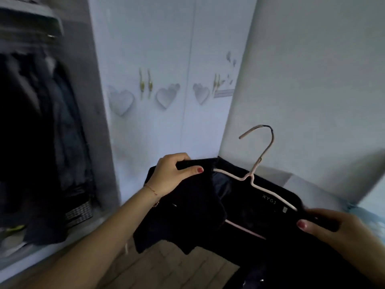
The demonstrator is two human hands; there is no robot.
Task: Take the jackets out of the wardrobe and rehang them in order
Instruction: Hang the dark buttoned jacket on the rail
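**Black jacket held on its hanger, out of the wardrobe**

Your left hand [174,176] grips one shoulder of the black jacket [245,207]: the fingers curl over the top of the folded cloth and the thumb presses along its front, pinching the fabric between them. Your right hand [335,232] holds the other shoulder, thumb laid flat on top of the cloth and pointing toward the left hand; the remaining fingers go under the jacket, so you cannot tell from here how they lie.

Between your two thumbs runs the pink hanger [253,176], its arms inside the collar and its hook rising above and beyond your fingers, tilted toward the white wardrobe doors [166,59]. A pale label with letters sits on the inner collar, just beyond your right thumb.

Well off past your left knuckles, in the open wardrobe compartment [87,101], other dark garments [52,132] hang blurred. Below your hands lies the wooden floor [177,268].
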